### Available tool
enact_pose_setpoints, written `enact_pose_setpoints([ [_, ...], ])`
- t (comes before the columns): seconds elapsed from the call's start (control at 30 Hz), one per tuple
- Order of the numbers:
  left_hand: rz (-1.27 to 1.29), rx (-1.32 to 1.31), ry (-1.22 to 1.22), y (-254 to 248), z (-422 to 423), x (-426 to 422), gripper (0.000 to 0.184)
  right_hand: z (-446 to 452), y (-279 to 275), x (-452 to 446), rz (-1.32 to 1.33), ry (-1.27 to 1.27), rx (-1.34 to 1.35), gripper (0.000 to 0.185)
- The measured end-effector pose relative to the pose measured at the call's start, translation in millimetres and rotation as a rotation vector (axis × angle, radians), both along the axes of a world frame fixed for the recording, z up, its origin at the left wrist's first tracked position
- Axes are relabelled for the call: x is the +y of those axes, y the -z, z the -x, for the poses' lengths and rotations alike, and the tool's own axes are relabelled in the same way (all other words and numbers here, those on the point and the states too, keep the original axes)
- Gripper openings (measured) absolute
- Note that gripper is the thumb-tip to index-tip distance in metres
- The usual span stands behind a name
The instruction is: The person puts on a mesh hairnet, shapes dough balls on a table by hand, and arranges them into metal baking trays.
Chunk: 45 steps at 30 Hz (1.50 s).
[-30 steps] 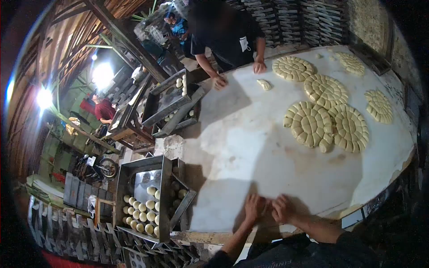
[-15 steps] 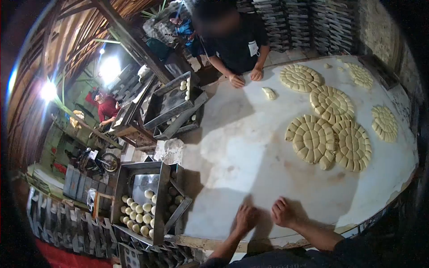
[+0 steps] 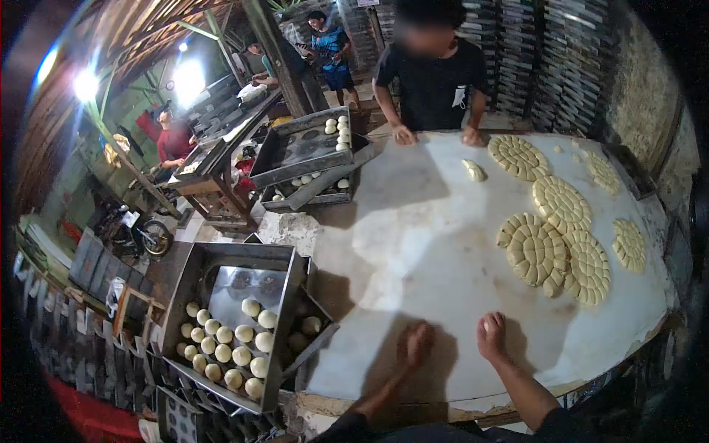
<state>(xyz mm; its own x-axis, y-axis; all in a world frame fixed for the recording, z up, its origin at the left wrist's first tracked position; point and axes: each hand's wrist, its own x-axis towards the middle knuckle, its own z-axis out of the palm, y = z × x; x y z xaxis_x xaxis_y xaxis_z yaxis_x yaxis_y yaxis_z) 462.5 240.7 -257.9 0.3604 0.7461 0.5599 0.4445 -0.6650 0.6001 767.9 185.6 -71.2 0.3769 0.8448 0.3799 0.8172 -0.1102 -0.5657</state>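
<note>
My left hand (image 3: 416,344) is low over the near part of the white tabletop (image 3: 384,247), slightly blurred, its fingers curled inward. To its right is my right hand (image 3: 491,336), its fingers also bent in. Whatever either hand may hold is hidden under the fingers. Further right lie rounds of pale dough cut into many pieces; the closest is a scored dough round (image 3: 533,251), touching a second cut round (image 3: 588,267). Left of my hands stands a metal tray (image 3: 292,325) with several dough balls (image 3: 241,356) in it.
Across the table stands a person (image 3: 432,81) in dark clothes, hands at the table edge. A small dough piece (image 3: 474,170) lies near them. More stacked trays (image 3: 299,173) with dough balls stand at the far left. Other people and a motorcycle (image 3: 144,232) are behind.
The camera view has shifted, bringing the near tray closer. My hands are a little further apart, with fingers still curled. The person opposite stands more upright, hands further apart.
</note>
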Motion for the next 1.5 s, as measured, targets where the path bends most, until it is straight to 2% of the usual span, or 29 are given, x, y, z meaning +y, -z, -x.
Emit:
enact_pose_setpoints([
  [0.03,-0.061,0.079,0.045,-21,46,-36,0.013,3,0,-19,-0.021,-0.050,-0.017,0.008],
  [0.07,-0.125,0.157,0.091,-79,42,-38,0.015,0,-4,-35,-0.042,-0.097,-0.035,0.009],
  [0.1,-0.180,0.236,0.141,-186,-15,6,0.017,-6,-11,-50,0.135,-0.027,-0.075,0.008],
  [0.13,-0.175,0.214,0.153,-169,-6,7,0.017,-20,-13,-57,0.243,0.042,0.175,0.008],
  [0.17,0.055,0.245,0.165,-139,1,3,0.018,-27,-19,-63,0.347,0.116,0.427,0.009],
  [0.2,0.291,0.280,0.179,-124,8,-5,0.020,-17,-34,-63,0.359,0.132,0.412,0.009],
  [0.23,0.299,0.270,0.190,-149,16,-4,0.020,-2,-55,-54,0.273,0.212,0.919,0.012],
  [0.27,0.661,0.092,0.330,-177,24,2,0.026,17,-70,-42,0.157,0.282,1.427,0.017],
  [0.3,1.017,-0.094,0.463,-206,31,10,0.033,40,-74,-26,0.226,0.245,1.476,0.017],
  [0.37,0.878,-0.156,0.431,-230,32,17,0.031,97,-78,8,0.338,0.028,1.563,0.023],
  [0.4,0.740,-0.216,0.396,-239,33,18,0.029,136,-83,29,0.410,0.111,1.508,0.023],
  [0.47,0.787,-0.222,0.363,-254,45,28,0.030,199,-77,54,0.315,-0.249,0.981,0.025],
  [0.5,0.826,-0.226,0.328,-257,54,33,0.032,211,-79,58,0.312,-0.256,0.984,0.025],
  [0.53,0.783,-0.411,0.319,-188,50,34,0.034,222,-83,62,0.259,-0.259,0.634,0.025],
  [0.57,0.775,-0.404,0.313,-187,56,38,0.034,233,-89,67,0.200,-0.255,0.286,0.026],
  [0.6,0.768,-0.364,0.315,-187,61,39,0.035,241,-109,67,0.213,-0.324,0.761,0.030],
  [0.63,0.769,-0.325,0.320,-189,64,38,0.037,236,-109,69,0.216,-0.323,0.766,0.030],
  [0.67,0.923,-0.588,0.436,-213,61,37,0.055,222,-104,66,0.270,-0.313,0.610,0.032],
  [0.7,0.936,-0.588,0.436,-240,59,34,0.055,212,-98,61,0.325,-0.301,0.453,0.033],
  [0.73,0.802,-0.454,0.412,-267,57,34,0.054,208,-89,57,0.235,-0.311,0.620,0.034],
  [0.8,0.670,-0.320,0.394,-292,48,35,0.054,206,-121,47,0.232,-0.266,0.609,0.035],
  [0.87,0.421,-0.080,0.350,-301,32,32,0.040,200,-131,41,0.223,-0.219,0.602,0.036],
  [0.93,0.414,-0.048,0.354,-309,13,29,0.033,189,-127,32,0.040,-0.095,0.423,0.037],
  [1.1,0.371,0.076,0.392,-323,-65,-6,0.016,125,-139,-19,-0.080,0.132,0.309,0.035],
  [1.17,0.343,0.276,0.467,-325,-105,-29,0.013,81,-120,-49,-0.211,0.156,0.162,0.032],
  [1.3,0.515,0.146,0.737,-324,-158,-57,0.009,-45,-60,-107,-0.041,0.350,0.134,0.041],
  [1.37,0.447,0.178,0.472,-309,-170,-22,0.023,-68,-55,-124,0.011,0.353,0.172,0.037],
  [1.43,0.447,0.417,0.014,-303,-180,19,0.050,-73,-66,-127,0.135,0.278,0.343,0.039],
  [1.5,0.538,0.795,-0.158,-286,-167,39,0.073,-65,-48,-117,-0.045,0.006,0.248,0.030],
])
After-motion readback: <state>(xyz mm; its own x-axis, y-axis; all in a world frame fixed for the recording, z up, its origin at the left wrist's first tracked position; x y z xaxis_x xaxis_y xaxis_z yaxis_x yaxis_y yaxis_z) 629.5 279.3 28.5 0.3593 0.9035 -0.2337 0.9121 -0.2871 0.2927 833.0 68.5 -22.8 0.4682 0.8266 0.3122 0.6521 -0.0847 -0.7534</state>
